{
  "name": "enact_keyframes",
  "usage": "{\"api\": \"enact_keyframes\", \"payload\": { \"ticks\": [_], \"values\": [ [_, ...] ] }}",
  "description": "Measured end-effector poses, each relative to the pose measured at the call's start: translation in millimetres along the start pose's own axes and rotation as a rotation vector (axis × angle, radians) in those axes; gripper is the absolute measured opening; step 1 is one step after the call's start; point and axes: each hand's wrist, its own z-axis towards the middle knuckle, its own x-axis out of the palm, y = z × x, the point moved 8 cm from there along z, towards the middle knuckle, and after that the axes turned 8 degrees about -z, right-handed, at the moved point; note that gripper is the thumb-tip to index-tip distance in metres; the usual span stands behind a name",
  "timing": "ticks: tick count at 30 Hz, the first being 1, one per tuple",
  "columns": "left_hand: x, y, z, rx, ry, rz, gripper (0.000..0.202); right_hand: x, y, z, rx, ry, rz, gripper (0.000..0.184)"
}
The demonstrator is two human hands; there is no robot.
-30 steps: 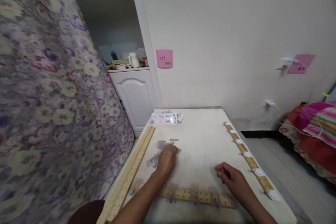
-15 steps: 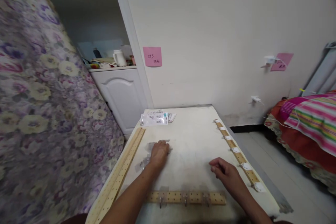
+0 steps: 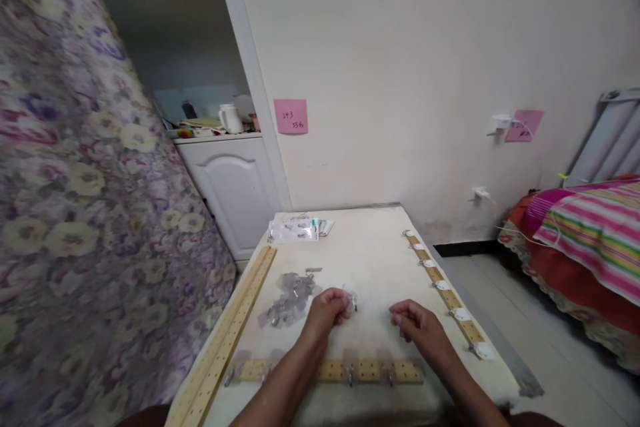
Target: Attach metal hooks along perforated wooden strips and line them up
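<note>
My left hand (image 3: 326,310) is pinched on a small clear adhesive hook (image 3: 351,299) just above the white table (image 3: 373,247). Left of it lies a pile of several clear hooks (image 3: 290,297). My right hand (image 3: 415,325) hovers to the right with its fingers curled, and nothing shows in them. In front of both hands lies a short wooden pegboard strip (image 3: 330,371) with metal hooks along it.
Long wooden strips (image 3: 230,340) run along the table's left edge; another strip with white pads (image 3: 443,290) lies on the right. Clear packets (image 3: 295,229) sit at the far end. A floral mattress (image 3: 75,213) leans on the left, a bed (image 3: 585,240) stands right.
My left hand has come off the hook pile and drawn back to the right with one clear hook in its fingers. My right hand shifted slightly left.
</note>
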Motion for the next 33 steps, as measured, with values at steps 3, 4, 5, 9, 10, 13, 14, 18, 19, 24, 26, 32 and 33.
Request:
{"api": "enact_keyframes", "payload": {
  "ticks": [3, 4, 5, 9, 10, 13, 14, 18, 19, 24, 26, 32, 33],
  "values": [
    [22.5, 9.3, -21.8, -0.096, 0.037, -0.227, 0.024, 20.5, 3.3, -6.3, 0.011, 0.13, 0.114, 0.028],
    [28.9, 10.8, -28.6, -0.12, 0.045, -0.282, 0.026, 26.4, 5.3, -9.2, 0.018, 0.172, 0.161, 0.031],
    [34.4, 11.5, -34.8, -0.138, 0.05, -0.324, 0.026, 31.0, 7.5, -12.0, 0.025, 0.205, 0.209, 0.033],
    [48.9, 12.7, -51.5, -0.186, 0.05, -0.501, 0.025, 34.2, 14.7, -19.6, 0.04, 0.233, 0.352, 0.036],
    [51.2, 13.5, -53.9, -0.199, 0.05, -0.54, 0.025, 32.4, 15.0, -20.0, 0.042, 0.225, 0.363, 0.035],
    [56.5, 17.0, -59.2, -0.225, 0.066, -0.562, 0.022, 22.1, 14.0, -17.6, 0.019, 0.168, 0.306, 0.034],
    [58.6, 18.3, -60.9, -0.231, 0.081, -0.538, 0.021, 17.6, 13.9, -16.2, 0.001, 0.141, 0.268, 0.034],
    [68.2, 21.2, -68.3, -0.231, 0.15, -0.469, 0.017, 9.6, 13.9, -13.5, -0.037, 0.127, 0.15, 0.036],
    [70.0, 21.8, -70.1, -0.227, 0.156, -0.452, 0.015, 9.9, 13.5, -14.3, -0.033, 0.141, 0.136, 0.036],
    [79.8, 28.4, -76.7, -0.232, 0.185, -0.295, 0.012, 13.6, 8.3, -24.2, 0.01, 0.218, 0.101, 0.032],
    [86.8, 31.9, -79.2, -0.228, 0.205, -0.288, 0.014, 13.3, 4.4, -28.3, 0.025, 0.247, 0.093, 0.03],
    [123.3, 63.2, -98.2, -0.363, 0.252, -0.475, 0.031, -4.2, -13.8, -32.8, 0.057, 0.22, 0.065, 0.03],
    [131.9, 69.6, -102.7, -0.394, 0.275, -0.525, 0.035, -7.3, -17.5, -33.3, 0.067, 0.212, 0.049, 0.031]
  ]
}}
